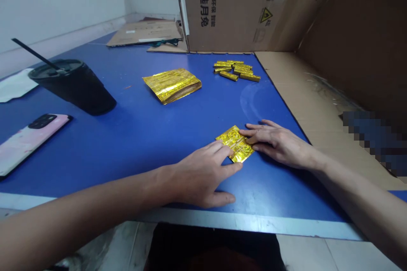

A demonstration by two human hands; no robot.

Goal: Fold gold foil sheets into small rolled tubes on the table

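Note:
A square sheet of shiny gold foil paper (234,136) lies flat on the blue tabletop near its front edge. My left hand (203,173) rests on the sheet's left corner, its fingers stretched out and the thumb apart. On the opposite side my right hand (276,142) touches the sheet with spread fingertips. Both hands press from above and neither grips it. Farther back lies a thick stack of the same gold sheets (173,84). Behind and to the right is a small pile of rolled gold paper pieces (237,70).
A black tumbler (82,89) with a straw stands at the left, near a phone (34,142) and a white tissue (17,86). A large cardboard box (235,12) closes off the back and right. Flat cardboard (146,31) lies at the far left.

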